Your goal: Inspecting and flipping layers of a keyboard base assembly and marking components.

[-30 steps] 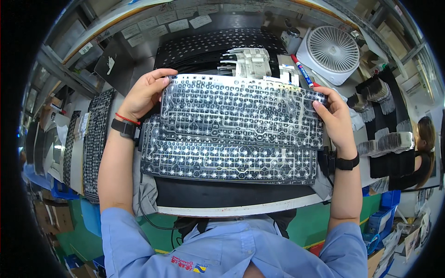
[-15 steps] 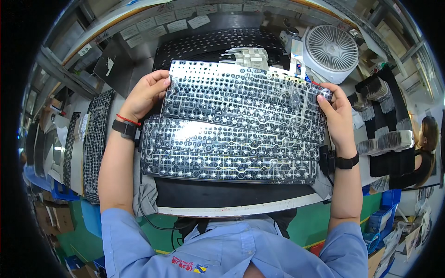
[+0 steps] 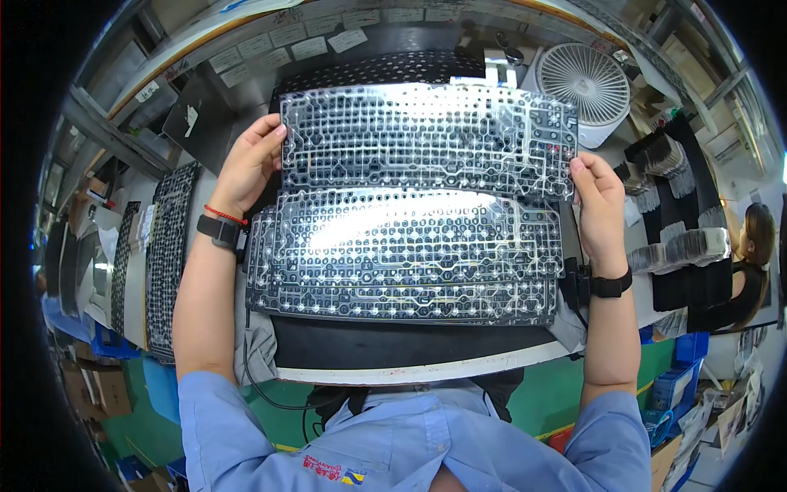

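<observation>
A glossy keyboard membrane sheet (image 3: 426,139), clear and black with printed traces, spans between my two hands. At its left edge, my left hand (image 3: 250,160) pinches it between thumb and fingers. Its right edge is gripped by my right hand (image 3: 600,197), the thumb on top. Nearer to me lie more overlapping membrane sheets (image 3: 410,246), slightly staggered, their surface reflecting light. A white tail (image 3: 500,72) sticks out past the held sheet's far edge; what it joins is hidden.
A black mat (image 3: 410,343) covers the bench front. Behind are a dotted black sheet (image 3: 385,67) and a white fan (image 3: 580,82). Stacked membrane sheets (image 3: 170,254) stand at left. Black sheets with bundled pale tails (image 3: 684,246) lie at right. A dark panel (image 3: 199,127) leans back left.
Both hands have shifted the held membrane sheet slightly left, its near edge away from me. More of the sheets beneath now shows, and the pale bundle behind is covered.
</observation>
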Tool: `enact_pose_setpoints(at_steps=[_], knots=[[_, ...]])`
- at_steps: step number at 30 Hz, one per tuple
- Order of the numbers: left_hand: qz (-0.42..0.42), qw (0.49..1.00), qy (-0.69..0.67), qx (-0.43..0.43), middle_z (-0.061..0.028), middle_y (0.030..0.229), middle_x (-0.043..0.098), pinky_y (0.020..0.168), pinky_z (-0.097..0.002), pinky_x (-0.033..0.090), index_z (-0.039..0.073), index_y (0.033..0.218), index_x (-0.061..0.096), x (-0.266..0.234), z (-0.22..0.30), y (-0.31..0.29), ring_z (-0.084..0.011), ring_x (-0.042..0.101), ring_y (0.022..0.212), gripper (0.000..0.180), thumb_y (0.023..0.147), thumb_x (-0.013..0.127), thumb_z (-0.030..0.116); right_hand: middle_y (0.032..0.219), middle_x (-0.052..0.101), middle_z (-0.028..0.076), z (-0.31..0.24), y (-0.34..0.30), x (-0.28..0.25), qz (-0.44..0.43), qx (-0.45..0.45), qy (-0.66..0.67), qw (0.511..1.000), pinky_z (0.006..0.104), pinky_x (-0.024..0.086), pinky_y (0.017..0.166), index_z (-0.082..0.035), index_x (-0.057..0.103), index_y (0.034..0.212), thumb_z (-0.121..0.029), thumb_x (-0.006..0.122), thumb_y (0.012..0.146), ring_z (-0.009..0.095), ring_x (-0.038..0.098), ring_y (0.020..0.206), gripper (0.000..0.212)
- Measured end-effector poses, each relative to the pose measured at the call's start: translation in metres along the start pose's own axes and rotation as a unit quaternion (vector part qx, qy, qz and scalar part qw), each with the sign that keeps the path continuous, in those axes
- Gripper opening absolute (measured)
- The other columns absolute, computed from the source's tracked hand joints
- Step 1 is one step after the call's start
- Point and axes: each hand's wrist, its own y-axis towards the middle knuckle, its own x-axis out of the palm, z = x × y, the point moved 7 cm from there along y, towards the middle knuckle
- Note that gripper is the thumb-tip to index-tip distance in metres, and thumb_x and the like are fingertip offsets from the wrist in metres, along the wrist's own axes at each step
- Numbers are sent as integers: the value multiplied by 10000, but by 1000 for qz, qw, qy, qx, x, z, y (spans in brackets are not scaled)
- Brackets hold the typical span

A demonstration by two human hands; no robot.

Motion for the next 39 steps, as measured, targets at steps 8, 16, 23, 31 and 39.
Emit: enact_pose_setpoints(at_steps=[8,16,23,31,39], knots=[[-28,986,-52,154,-38,1192,593,898,-287,461,84,1085,586,9,26,-7,-133,561,1063,146,941,559,81,952,661,49,-30,-6,-3,36,-171,-48,983,194,437,766,37,636,1064,-142,574,948,69,574,860,222],[-26,999,3,19,-52,1169,610,888,-238,466,21,1378,389,16,9,-2,-94,595,997,431,975,494,134,1002,630,60,-28,-7,6,18,-119,2,993,212,464,790,39,510,1262,33,616,869,89,586,880,407],[-57,989,113,-74,64,919,621,567,-149,386,76,1113,570,19,-10,-6,9,520,678,205,960,541,210,990,621,65,-31,-8,8,16,-117,13,993,203,468,744,52,446,1324,57,606,862,93,588,871,489],[-17,998,52,-25,90,791,520,543,-153,383,118,990,548,8,-2,-5,6,434,582,151,987,506,263,920,593,25,-22,-7,17,-55,-53,61,995,187,432,663,59,436,1338,-12,629,868,66,551,784,513],[-48,997,55,-5,38,867,566,661,-198,418,82,1104,547,20,4,-7,-42,517,741,218,998,474,258,974,599,28,-28,-9,13,-26,-122,31,992,222,421,813,41,565,1172,10,642,850,84,542,898,332]])
